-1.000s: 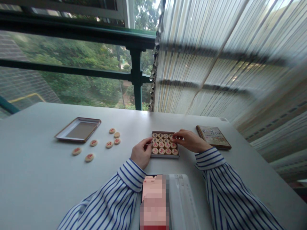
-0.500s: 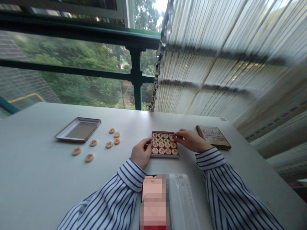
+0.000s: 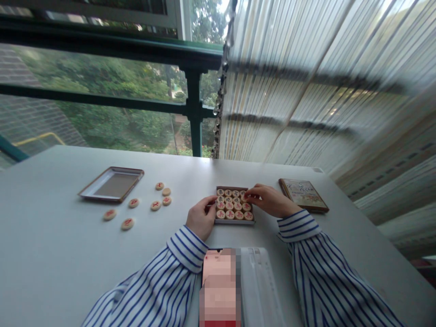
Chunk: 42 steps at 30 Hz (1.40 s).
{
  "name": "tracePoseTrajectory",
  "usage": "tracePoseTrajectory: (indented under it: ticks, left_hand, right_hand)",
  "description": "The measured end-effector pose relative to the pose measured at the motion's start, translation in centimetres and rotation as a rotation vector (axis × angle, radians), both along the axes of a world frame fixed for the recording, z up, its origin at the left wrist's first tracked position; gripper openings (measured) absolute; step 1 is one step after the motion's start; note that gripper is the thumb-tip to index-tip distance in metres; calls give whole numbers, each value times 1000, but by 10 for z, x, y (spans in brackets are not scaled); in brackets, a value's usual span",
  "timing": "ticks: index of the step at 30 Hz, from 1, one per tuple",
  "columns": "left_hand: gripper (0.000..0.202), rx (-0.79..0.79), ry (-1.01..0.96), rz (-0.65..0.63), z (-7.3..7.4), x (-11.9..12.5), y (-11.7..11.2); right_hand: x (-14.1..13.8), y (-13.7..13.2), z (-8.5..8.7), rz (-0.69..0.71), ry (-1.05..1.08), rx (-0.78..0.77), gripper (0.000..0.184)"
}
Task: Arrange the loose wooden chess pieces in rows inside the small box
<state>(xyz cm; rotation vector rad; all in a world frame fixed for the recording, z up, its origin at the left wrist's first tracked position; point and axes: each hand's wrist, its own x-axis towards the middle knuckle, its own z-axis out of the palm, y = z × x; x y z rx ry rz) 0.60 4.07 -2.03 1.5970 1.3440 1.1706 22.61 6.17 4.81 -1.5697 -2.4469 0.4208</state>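
Observation:
A shallow box stands in front of me, packed with rows of round Chinese chess pieces. Red characters mark the two near rows and dark ones the far rows. My left hand grips the box's left side, thumb and fingers closed on its edge. At the opposite side, my right hand pinches a Chinese chess piece in the second row from the back; the fingertips partly cover it. Several loose pieces lie on the table to the left, one of them showing a blank face.
An upturned tray-like lid lies at the far left of the white table. A closed decorated case is at right, beyond my right hand. Close to me are a phone and a white device.
Both hands stay at the box in nearly the same place. My right fingertips shift slightly over the piece at the box's right side. The loose pieces have not moved.

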Motion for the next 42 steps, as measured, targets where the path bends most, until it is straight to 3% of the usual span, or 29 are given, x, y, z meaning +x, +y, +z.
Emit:
tracePoseTrajectory:
  ticks: [42]
  left_hand:
    - [28, -7, -2, 3, 2, 1, -1]
  right_hand:
    - [0, 0, -2, -17, -78, 20, 27]
